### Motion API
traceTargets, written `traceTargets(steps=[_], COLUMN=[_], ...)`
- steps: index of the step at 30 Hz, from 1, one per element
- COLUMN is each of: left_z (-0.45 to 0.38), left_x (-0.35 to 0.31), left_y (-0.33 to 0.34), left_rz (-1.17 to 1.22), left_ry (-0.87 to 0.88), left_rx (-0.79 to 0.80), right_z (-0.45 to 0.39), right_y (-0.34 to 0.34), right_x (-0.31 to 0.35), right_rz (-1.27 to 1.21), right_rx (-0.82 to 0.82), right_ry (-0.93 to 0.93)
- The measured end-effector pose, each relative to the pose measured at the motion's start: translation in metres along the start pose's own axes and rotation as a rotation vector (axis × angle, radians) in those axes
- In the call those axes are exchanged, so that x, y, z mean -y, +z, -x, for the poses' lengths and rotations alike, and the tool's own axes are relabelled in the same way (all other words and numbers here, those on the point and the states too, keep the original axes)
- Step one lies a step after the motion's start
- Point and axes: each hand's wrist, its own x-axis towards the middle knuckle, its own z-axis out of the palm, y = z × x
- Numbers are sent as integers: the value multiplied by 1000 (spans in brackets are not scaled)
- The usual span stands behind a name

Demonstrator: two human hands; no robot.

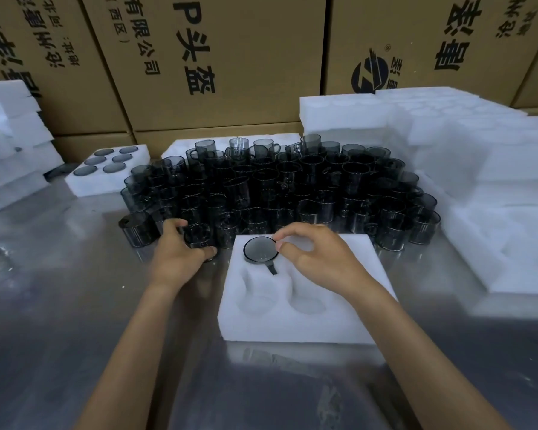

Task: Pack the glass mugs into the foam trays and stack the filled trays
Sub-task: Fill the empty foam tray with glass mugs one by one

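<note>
At the far left, white foam stacks point(10, 144) stand on the shiny surface point(59, 305), and near them a filled tray point(106, 169) holds six mugs. Your left hand point(177, 256) has its fingers curled around one dark glass mug point(199, 237) at the front edge of the big group of mugs point(277, 187). Your right hand point(317, 256) pinches the rim of a mug point(259, 249) already sitting in the back-left pocket of the foam tray point(295, 324) in front of you. More empty trays point(494, 181) lie at the right.

Packing area, warehouse type: printed cardboard cartons point(218, 57) walling a steel bench point(59, 305), stacked foam trays point(448, 119), massed glass mugs point(292, 181).
</note>
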Motion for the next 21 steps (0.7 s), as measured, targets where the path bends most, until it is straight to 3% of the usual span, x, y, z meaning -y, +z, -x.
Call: traceTargets(steps=[7, 9, 12, 15, 21], left_z=[13, 25, 48, 65, 71], left_x=[-27, -42, -61, -69, -82], left_y=[-13, -13, -5, 10, 34], left_rz=[125, 199, 300, 295, 268], left_ry=[187, 275, 401, 440, 536], left_rx=[-149, -61, 208, 430, 515], right_z=[1, 2, 5, 11, 17], right_y=[-3, -6, -21, -42, -61], right_x=[1, 4, 7, 3, -7], right_rz=[-251, -353, -517, -503, -476], right_rx=[-87, -121, -126, -101, -153], right_ry=[25, 19, 23, -22, -12])
